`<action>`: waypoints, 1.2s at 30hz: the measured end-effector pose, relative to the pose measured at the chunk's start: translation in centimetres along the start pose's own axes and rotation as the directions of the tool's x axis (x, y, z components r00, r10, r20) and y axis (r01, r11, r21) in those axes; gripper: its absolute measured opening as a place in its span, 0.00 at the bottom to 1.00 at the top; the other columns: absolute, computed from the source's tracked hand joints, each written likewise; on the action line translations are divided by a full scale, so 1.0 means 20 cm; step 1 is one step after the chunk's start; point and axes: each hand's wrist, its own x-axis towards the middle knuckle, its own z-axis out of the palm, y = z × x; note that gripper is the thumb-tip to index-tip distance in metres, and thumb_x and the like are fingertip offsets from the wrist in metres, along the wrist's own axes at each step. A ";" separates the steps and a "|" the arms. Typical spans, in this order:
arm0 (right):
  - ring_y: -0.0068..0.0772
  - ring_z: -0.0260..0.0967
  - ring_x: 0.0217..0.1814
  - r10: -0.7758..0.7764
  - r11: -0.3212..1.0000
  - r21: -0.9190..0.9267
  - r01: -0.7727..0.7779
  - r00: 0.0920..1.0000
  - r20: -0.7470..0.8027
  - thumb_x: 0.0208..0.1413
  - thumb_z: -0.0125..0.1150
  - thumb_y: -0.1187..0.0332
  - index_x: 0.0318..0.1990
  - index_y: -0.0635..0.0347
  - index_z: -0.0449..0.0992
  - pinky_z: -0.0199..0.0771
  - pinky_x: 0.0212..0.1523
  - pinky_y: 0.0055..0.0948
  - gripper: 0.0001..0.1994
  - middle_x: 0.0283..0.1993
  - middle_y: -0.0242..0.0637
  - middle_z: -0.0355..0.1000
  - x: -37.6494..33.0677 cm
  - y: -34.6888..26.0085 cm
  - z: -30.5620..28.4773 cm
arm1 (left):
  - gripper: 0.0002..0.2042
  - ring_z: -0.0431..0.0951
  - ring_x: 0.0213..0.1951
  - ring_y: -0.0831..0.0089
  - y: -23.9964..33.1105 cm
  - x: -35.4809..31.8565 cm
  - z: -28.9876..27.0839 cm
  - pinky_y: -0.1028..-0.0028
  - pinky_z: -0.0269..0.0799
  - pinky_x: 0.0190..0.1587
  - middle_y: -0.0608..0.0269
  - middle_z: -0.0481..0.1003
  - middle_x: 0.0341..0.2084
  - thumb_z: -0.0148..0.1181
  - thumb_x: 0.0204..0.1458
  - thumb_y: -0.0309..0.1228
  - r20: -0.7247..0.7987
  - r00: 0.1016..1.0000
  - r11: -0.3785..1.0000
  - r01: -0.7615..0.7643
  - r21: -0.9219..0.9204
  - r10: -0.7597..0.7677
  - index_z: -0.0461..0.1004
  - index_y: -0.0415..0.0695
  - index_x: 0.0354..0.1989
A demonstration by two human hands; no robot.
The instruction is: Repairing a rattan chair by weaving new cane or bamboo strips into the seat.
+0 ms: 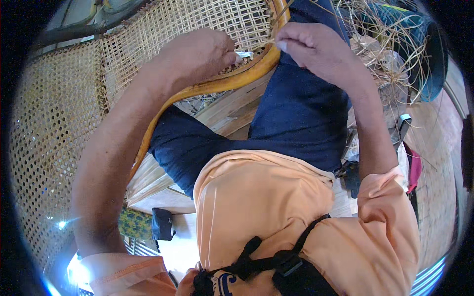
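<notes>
A woven cane panel (192, 22) with an open lattice sits in a curved, varnished yellow-brown wooden frame (237, 81), which lies across my thighs. My left hand (202, 52) rests over the panel near the frame's inner edge, fingers curled closed. Beside its thumb shows a small, shiny pale piece (244, 54); whether the fingers hold it is unclear. On the frame's right side my right hand (316, 49) is closed in a pinch at the rim. A thin cane strand (271, 41) appears to run from the weave to those fingertips.
Loose, tangled cane strands (390, 29) spill around a blue-green container (434, 64) at the upper right. More cane mesh (54, 128) stretches down the left side. Wooden boards (242, 106) lie beneath my legs. A dark pouch (162, 224) sits at the lower left.
</notes>
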 end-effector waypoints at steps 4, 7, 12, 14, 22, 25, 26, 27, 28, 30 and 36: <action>0.47 0.71 0.31 -0.248 0.917 -0.336 0.216 0.967 -0.055 0.53 0.50 0.63 0.29 0.60 0.72 0.71 0.32 0.39 0.10 0.26 0.44 0.71 0.04 0.01 0.07 | 0.13 0.73 0.26 0.50 -0.02 0.00 0.05 0.56 0.67 0.31 0.48 0.72 0.20 0.51 0.50 0.38 -0.055 0.998 1.000 0.010 0.017 -0.009 0.72 0.39 0.26; 0.49 0.70 0.30 -0.205 0.902 -0.395 0.176 0.978 -0.032 0.52 0.50 0.64 0.29 0.59 0.71 0.71 0.30 0.39 0.09 0.25 0.44 0.71 0.04 -0.01 0.07 | 0.13 0.74 0.27 0.50 0.00 -0.03 0.07 0.57 0.68 0.32 0.48 0.72 0.21 0.51 0.50 0.38 -0.165 0.986 0.998 0.033 0.060 -0.023 0.73 0.39 0.27; 0.47 0.70 0.31 -0.171 0.852 -0.505 0.134 0.985 -0.026 0.51 0.50 0.65 0.29 0.59 0.71 0.71 0.28 0.38 0.08 0.26 0.45 0.71 0.07 -0.02 0.12 | 0.13 0.74 0.29 0.51 -0.03 -0.05 0.11 0.57 0.69 0.33 0.48 0.73 0.22 0.51 0.50 0.38 -0.179 0.982 0.997 0.048 -0.059 -0.058 0.74 0.41 0.28; 0.48 0.70 0.31 -0.101 0.855 -0.514 0.075 0.995 -0.024 0.50 0.49 0.65 0.30 0.58 0.71 0.71 0.29 0.40 0.08 0.27 0.46 0.70 0.04 -0.06 0.10 | 0.13 0.75 0.29 0.51 0.00 -0.04 0.10 0.57 0.70 0.34 0.48 0.74 0.22 0.51 0.50 0.38 -0.144 0.985 0.993 0.082 -0.088 -0.094 0.75 0.41 0.29; 0.47 0.70 0.33 0.005 0.841 -0.541 -0.028 0.999 -0.044 0.54 0.50 0.61 0.35 0.58 0.73 0.69 0.32 0.39 0.11 0.29 0.47 0.71 0.05 -0.09 0.12 | 0.12 0.76 0.30 0.52 0.00 -0.07 0.13 0.57 0.72 0.33 0.48 0.74 0.23 0.51 0.49 0.37 -0.288 0.957 0.999 0.041 0.021 -0.033 0.74 0.41 0.28; 0.47 0.70 0.33 -0.012 0.839 -0.544 -0.023 0.998 -0.061 0.54 0.50 0.60 0.36 0.58 0.73 0.70 0.33 0.39 0.12 0.30 0.47 0.71 0.05 -0.08 0.14 | 0.10 0.76 0.29 0.52 -0.02 -0.08 0.12 0.57 0.72 0.33 0.48 0.74 0.22 0.50 0.49 0.34 -0.258 0.966 1.000 0.020 0.006 -0.018 0.74 0.41 0.29; 0.50 0.70 0.34 -0.068 0.844 -0.536 0.013 0.994 -0.084 0.54 0.48 0.60 0.34 0.57 0.73 0.71 0.33 0.43 0.11 0.29 0.47 0.71 0.04 -0.07 0.15 | 0.10 0.76 0.29 0.52 -0.01 -0.07 0.13 0.57 0.72 0.33 0.48 0.74 0.22 0.50 0.49 0.34 -0.262 0.965 1.000 0.015 0.002 -0.014 0.74 0.41 0.29; 0.50 0.70 0.34 -0.065 0.841 -0.541 0.009 0.994 -0.084 0.54 0.48 0.60 0.34 0.57 0.73 0.71 0.33 0.43 0.11 0.29 0.47 0.71 0.04 -0.07 0.14 | 0.10 0.76 0.28 0.52 0.00 -0.07 0.14 0.57 0.72 0.32 0.48 0.74 0.22 0.50 0.48 0.34 -0.299 0.954 0.999 0.020 0.028 -0.010 0.74 0.41 0.28; 0.50 0.70 0.34 -0.014 0.843 -0.537 -0.024 0.998 -0.065 0.54 0.48 0.60 0.34 0.57 0.73 0.71 0.33 0.42 0.11 0.29 0.47 0.71 0.04 -0.10 0.13 | 0.09 0.77 0.28 0.52 0.01 -0.08 0.14 0.57 0.72 0.32 0.47 0.74 0.22 0.50 0.48 0.33 -0.335 0.942 0.998 0.030 0.058 -0.009 0.74 0.41 0.28; 0.50 0.70 0.34 0.038 0.844 -0.533 -0.057 0.998 -0.047 0.53 0.49 0.60 0.34 0.56 0.73 0.71 0.33 0.42 0.11 0.29 0.46 0.71 0.04 -0.11 0.13 | 0.09 0.77 0.28 0.52 0.02 -0.09 0.15 0.57 0.72 0.31 0.48 0.74 0.22 0.50 0.48 0.32 -0.351 0.936 0.998 0.025 0.063 -0.001 0.74 0.41 0.28; 0.50 0.70 0.35 -0.028 0.829 -0.559 -0.015 0.997 -0.069 0.53 0.48 0.60 0.34 0.56 0.73 0.71 0.34 0.42 0.11 0.30 0.46 0.72 0.05 -0.09 0.14 | 0.08 0.77 0.28 0.53 0.03 -0.09 0.17 0.59 0.73 0.30 0.48 0.74 0.22 0.49 0.46 0.30 -0.370 0.929 0.997 0.033 0.075 -0.003 0.74 0.41 0.27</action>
